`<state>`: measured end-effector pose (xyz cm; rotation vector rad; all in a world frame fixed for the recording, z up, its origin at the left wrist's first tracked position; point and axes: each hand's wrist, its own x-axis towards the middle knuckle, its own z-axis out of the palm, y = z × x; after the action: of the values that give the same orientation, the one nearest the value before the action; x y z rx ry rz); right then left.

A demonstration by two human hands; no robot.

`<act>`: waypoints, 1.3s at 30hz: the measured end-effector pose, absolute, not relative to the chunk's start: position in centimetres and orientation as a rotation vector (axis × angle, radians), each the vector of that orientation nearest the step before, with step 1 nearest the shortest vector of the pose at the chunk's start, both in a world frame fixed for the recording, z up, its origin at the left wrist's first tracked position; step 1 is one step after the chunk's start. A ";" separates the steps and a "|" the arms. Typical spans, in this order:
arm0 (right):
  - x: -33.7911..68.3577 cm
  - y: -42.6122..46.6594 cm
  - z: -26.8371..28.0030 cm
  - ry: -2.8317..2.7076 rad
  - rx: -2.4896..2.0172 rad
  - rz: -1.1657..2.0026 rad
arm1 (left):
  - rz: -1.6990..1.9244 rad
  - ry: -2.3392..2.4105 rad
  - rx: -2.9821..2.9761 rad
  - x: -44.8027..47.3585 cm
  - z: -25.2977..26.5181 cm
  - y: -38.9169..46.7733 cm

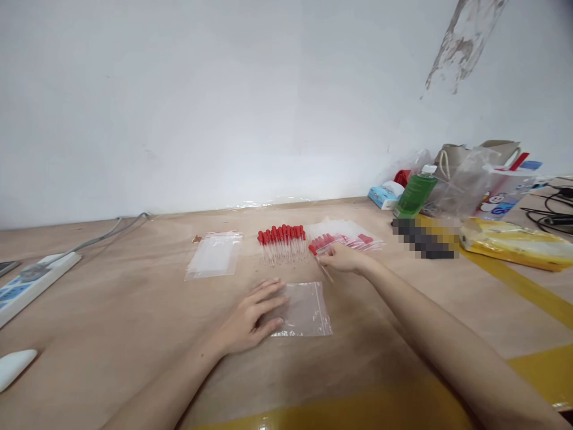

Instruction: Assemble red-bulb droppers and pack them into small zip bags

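Observation:
My left hand (253, 316) lies with its fingers spread on the left end of a clear zip-lock bag (304, 307), which is flat on the table with its seal strip to the right. Between the fingers of my right hand (342, 258) is a dropper (313, 249) with a red bulb and a thin clear stem pointing down toward me. Just left of it stretches a row of several red-bulbed droppers (282, 236). Behind my right hand are several zip-lock bags (344, 230) with red bulbs showing in them. A stack of flat zip-lock bags (215, 255) lies farther left.
At the left edge are a white power strip (40, 286) with a grey cable and a white object (17, 367). On the right stand a green bottle (416, 194), a blue tissue pack (385, 196) and plastic bags; a yellow package (514, 245) lies near them. A white wall rises behind.

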<state>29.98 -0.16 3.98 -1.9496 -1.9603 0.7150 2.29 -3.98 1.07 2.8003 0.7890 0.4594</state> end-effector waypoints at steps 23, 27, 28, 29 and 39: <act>30.0 -4.2 -0.5 -1.190 -1.138 0.754 | 0.369 0.960 2.724 2.2 0.3 -3.9; 29.6 -4.2 -1.3 -0.979 -1.134 0.894 | 0.330 0.959 2.728 2.2 0.5 -3.9; 29.4 -4.2 -1.5 -0.962 -1.126 0.916 | 0.326 0.955 2.730 2.2 0.6 -3.9; 29.2 -4.1 -1.6 -0.955 -1.116 0.932 | 0.327 0.949 2.733 2.2 0.6 -3.9; 28.5 -4.7 -1.9 -0.945 -1.070 1.206 | 0.388 0.902 2.748 2.2 0.4 -3.8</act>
<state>28.48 -4.66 -1.87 -1.0703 -0.9454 1.2061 2.22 -3.80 0.38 2.7484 0.9021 0.3880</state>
